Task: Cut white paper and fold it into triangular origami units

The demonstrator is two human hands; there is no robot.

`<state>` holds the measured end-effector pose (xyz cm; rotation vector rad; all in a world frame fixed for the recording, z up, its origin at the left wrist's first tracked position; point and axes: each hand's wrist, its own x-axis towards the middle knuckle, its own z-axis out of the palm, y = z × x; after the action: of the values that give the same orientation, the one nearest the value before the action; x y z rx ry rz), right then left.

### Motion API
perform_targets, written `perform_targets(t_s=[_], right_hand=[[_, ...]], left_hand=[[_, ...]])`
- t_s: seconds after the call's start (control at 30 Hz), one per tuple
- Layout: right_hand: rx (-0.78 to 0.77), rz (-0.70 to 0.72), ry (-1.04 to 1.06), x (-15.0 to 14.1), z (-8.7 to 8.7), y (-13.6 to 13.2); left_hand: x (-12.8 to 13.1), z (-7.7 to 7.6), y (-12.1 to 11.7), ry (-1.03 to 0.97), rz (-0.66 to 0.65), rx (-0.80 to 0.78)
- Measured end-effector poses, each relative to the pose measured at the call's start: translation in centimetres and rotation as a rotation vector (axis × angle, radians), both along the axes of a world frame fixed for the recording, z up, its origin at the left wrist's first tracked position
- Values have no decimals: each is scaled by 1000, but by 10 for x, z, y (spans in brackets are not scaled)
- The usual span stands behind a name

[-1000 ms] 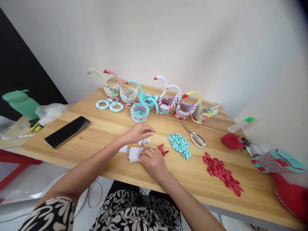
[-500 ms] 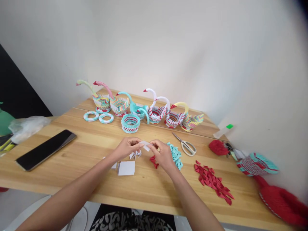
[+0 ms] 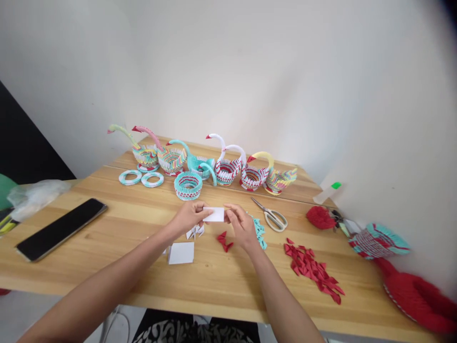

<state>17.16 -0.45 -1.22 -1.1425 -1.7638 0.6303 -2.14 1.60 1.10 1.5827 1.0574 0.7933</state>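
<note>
My left hand (image 3: 190, 217) pinches a small white paper slip (image 3: 215, 214) by its left end, above the table. At the slip's right edge, the bent thumb and fingers of my right hand (image 3: 243, 226) close on it. Below my left hand lie several folded white paper pieces (image 3: 194, 231) and a stack of white paper slips (image 3: 181, 253). A few folded red paper pieces (image 3: 224, 241) rest between the stack and my right forearm. Partly behind my right hand is a pile of turquoise folded pieces (image 3: 260, 233).
Paper swans (image 3: 228, 171) line the back, with a turquoise paper bowl (image 3: 188, 186) and two paper rings (image 3: 152, 179) before them. Scissors (image 3: 274, 219) and red folded pieces (image 3: 314, 268) lie right. A phone (image 3: 62, 228) lies left. A red paper swan body (image 3: 417, 295) stands far right.
My right hand has left the paper stack, and both hands have come together holding one slip. The slip now faces me flat. The view has shifted, so the table sits lower.
</note>
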Motion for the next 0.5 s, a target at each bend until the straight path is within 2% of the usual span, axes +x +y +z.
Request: perform_targets(t_s=[0.13, 0.3, 0.5], right_hand=[[102, 42, -36, 8, -4, 1], [133, 114, -70, 5, -5, 0], [49, 37, 97, 2, -5, -1]], left_hand=[[4, -6, 1, -163, 89, -114], [6, -14, -6, -173, 51, -168], [5, -14, -11, -107, -45, -63]])
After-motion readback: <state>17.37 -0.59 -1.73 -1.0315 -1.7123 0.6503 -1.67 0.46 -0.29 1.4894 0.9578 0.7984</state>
